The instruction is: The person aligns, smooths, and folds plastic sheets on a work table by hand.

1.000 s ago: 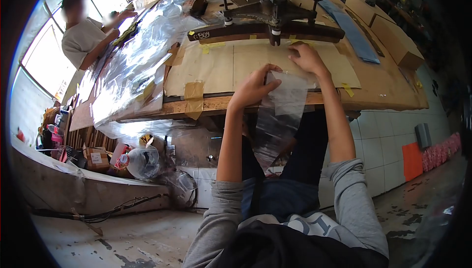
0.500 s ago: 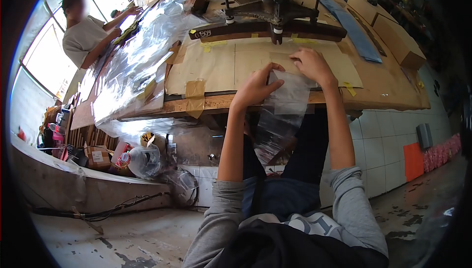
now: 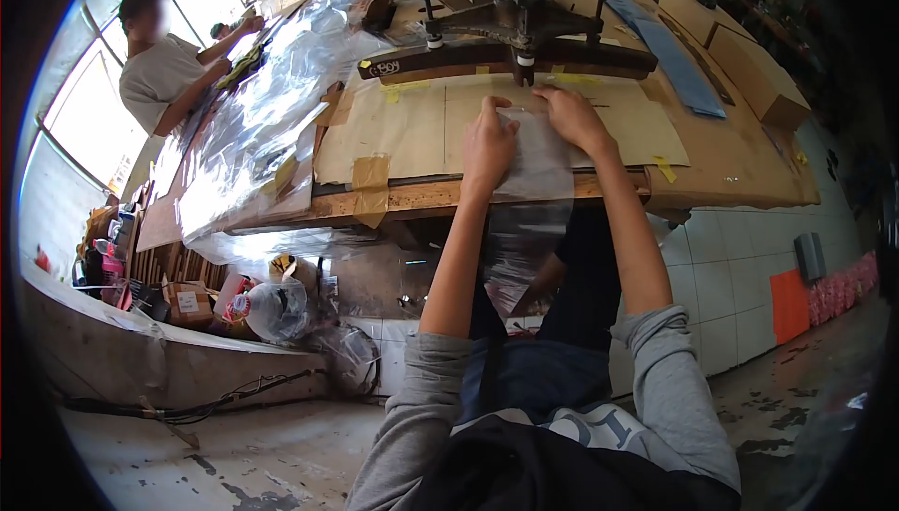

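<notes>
A strip of clear plastic film (image 3: 536, 169) drapes over the front edge of the worktable and hangs down between my knees. My left hand (image 3: 489, 148) is closed at the film's upper left corner, fingers curled. At the upper right corner my right hand (image 3: 576, 120) pinches the film, its fingertips close under the press. Beneath both hands lies a tan paper sheet (image 3: 393, 132), taped down with brown tape (image 3: 371, 191). Just beyond my fingertips stands the dark press bar (image 3: 440, 59), with a bolt in its middle.
Crumpled clear plastic (image 3: 272, 118) covers the table's left side, where another person (image 3: 159, 71) stands. A blue strip (image 3: 670, 57) and a cardboard box (image 3: 758, 75) lie on the right. A large plastic bottle (image 3: 272, 310) sits low at the left.
Both my hands have moved forward toward the press bar, bringing the film's upper end with them. My left hand has turned more upright, its fingers more curled.
</notes>
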Available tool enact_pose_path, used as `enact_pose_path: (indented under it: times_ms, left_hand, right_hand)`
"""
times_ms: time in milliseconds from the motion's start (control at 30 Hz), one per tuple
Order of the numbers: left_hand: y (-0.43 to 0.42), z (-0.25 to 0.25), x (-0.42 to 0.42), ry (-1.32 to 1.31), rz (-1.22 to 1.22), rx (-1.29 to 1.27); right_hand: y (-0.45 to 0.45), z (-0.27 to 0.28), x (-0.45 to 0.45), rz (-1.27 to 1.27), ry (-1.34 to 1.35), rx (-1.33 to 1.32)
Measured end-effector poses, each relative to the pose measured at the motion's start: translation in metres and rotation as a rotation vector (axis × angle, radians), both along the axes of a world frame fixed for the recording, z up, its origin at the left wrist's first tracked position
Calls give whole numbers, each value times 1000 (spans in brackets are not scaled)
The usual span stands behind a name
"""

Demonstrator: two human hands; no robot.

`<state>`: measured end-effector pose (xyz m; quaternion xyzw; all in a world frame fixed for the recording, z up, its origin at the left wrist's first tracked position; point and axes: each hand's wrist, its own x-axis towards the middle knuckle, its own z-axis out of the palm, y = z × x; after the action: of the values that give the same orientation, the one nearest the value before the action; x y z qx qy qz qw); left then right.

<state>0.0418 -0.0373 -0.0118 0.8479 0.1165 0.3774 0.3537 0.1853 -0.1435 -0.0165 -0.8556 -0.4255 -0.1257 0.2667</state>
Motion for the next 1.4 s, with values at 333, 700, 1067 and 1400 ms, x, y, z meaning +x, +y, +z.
enact_pose_path:
  times_ms: [333,700,1067,1400]
  left_hand:
    - [9,-1,15,-14,49,43]
    - [6,-6,17,-51,48,60]
    - [9,-1,19,-19,43,95]
    - [15,-5,28,-64,55,119]
  right_hand:
    - [0,12,-19,-112,-176,125]
    - [-18,-7,-51,-162,-114,137]
    - [-13,-9,-42,-135,-136,165]
    - [-8,-5,-36,-122,-130,193]
